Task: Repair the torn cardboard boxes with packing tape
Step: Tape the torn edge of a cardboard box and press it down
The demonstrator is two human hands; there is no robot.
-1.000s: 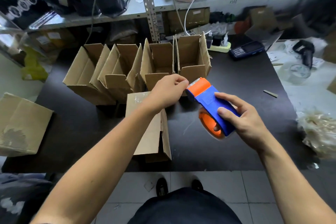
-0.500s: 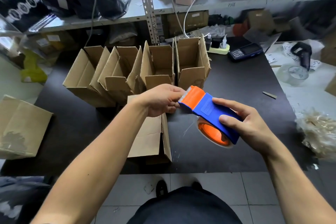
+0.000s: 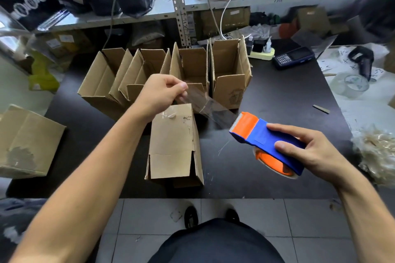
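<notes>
Tape (image 3: 210,106) now out of dispenser (image 3: 267,141)

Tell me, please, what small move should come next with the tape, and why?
Probably lower the pulled strip of tape onto the top of the flattened box. The left hand pinches its free end above the box's far edge, the right hand holds the tape dispenser off to the right, and the strip hangs taut, not yet stuck.

Flattened box (image 3: 174,145) lies on table (image 3: 267,96) near front edge, centre. Row of open boxes (image 3: 166,74) behind it toward back edge. Phone (image 3: 294,57) at back right. Tape dispenser (image 3: 267,144) held above table, right of flattened box.
</notes>
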